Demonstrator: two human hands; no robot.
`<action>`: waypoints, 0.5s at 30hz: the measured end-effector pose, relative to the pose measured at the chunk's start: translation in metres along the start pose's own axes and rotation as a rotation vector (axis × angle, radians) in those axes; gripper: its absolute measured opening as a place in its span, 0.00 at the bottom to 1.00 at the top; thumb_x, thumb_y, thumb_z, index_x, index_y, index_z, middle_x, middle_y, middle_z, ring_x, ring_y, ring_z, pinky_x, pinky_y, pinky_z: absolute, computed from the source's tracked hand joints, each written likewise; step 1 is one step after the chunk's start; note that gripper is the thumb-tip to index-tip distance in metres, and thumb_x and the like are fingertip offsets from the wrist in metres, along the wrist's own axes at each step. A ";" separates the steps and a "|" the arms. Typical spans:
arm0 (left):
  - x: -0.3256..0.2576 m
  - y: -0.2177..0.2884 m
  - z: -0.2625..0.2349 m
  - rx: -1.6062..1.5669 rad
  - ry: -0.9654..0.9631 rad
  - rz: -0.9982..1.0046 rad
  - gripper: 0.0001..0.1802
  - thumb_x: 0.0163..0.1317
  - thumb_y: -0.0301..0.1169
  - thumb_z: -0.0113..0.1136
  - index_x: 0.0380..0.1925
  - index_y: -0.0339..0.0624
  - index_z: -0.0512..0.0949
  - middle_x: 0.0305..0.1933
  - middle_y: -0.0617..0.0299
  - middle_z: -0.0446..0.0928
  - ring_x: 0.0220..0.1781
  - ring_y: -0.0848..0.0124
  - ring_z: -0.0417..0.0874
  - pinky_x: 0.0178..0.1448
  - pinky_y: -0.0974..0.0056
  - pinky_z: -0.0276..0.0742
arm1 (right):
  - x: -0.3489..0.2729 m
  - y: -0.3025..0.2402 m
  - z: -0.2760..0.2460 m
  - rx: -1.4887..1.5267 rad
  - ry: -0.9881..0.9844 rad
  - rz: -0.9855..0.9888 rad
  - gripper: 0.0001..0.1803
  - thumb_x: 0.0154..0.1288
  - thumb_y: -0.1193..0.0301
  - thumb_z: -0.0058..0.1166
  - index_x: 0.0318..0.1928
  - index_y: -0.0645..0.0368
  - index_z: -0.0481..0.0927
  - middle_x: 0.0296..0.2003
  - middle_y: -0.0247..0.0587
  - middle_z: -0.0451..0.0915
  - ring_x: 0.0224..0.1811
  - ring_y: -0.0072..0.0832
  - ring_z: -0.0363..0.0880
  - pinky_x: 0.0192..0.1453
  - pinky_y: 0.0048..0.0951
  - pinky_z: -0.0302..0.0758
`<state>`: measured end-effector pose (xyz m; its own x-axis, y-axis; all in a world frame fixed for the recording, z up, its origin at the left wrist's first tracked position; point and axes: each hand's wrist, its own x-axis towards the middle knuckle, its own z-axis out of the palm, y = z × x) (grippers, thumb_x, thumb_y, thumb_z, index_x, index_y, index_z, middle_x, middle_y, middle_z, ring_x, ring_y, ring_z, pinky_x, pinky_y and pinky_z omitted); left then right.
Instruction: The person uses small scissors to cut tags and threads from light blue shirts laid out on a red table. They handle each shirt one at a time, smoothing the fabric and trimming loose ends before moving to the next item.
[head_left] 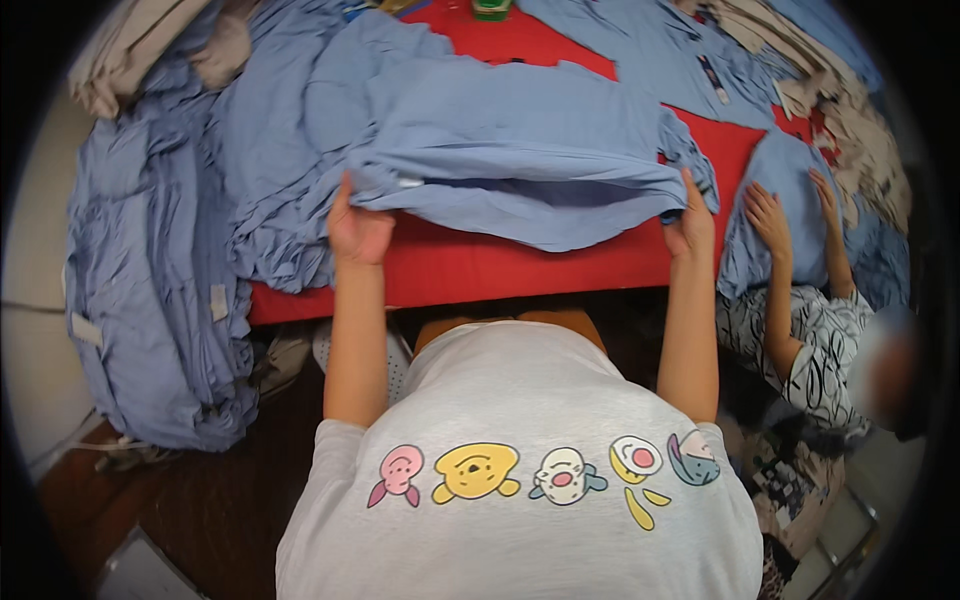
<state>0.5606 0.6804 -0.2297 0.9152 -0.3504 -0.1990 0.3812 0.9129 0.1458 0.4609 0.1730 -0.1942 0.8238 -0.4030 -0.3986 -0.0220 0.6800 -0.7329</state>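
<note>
A light blue garment [520,130] is stretched wide between my hands over the red-covered table [480,265]. Its near edge hangs loose, with a dark gap between two layers of cloth. My left hand [361,228] grips the left corner, thumb up, close to a small white tag [410,183]. On the right corner my right hand [692,222] is closed in the same way. The far part of the garment lies on the table, and its left side meets other blue cloth.
Blue garments [155,270] hang in a thick stack at the left, beside a blue pile [285,170]. Beige cloth [840,110] lies far right. A co-worker's hands [768,215] rest on blue cloth at the right. A green container [491,9] stands at the back.
</note>
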 end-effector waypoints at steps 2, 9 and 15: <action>0.003 -0.008 0.008 0.094 0.012 -0.004 0.18 0.79 0.32 0.52 0.64 0.39 0.76 0.65 0.57 0.82 0.69 0.62 0.80 0.76 0.51 0.72 | 0.000 -0.001 -0.008 0.052 -0.063 0.036 0.15 0.79 0.66 0.58 0.55 0.65 0.81 0.49 0.44 0.88 0.52 0.34 0.87 0.60 0.37 0.82; -0.003 -0.018 0.030 0.031 -0.136 -0.016 0.20 0.79 0.32 0.49 0.65 0.38 0.75 0.69 0.59 0.80 0.73 0.64 0.77 0.80 0.54 0.67 | -0.025 -0.009 -0.010 0.101 -0.114 0.272 0.20 0.80 0.62 0.54 0.60 0.65 0.80 0.58 0.49 0.85 0.61 0.42 0.84 0.67 0.46 0.80; -0.008 -0.022 0.040 -0.037 -0.250 -0.092 0.25 0.79 0.39 0.46 0.70 0.39 0.71 0.74 0.58 0.74 0.77 0.62 0.72 0.83 0.53 0.61 | -0.046 -0.009 0.001 0.179 -0.151 0.284 0.18 0.78 0.66 0.57 0.61 0.65 0.80 0.59 0.49 0.85 0.63 0.44 0.83 0.69 0.49 0.78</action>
<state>0.5496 0.6545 -0.1921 0.8824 -0.4691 0.0366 0.4637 0.8802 0.1015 0.4241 0.1860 -0.1685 0.8738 -0.0965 -0.4765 -0.1738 0.8534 -0.4915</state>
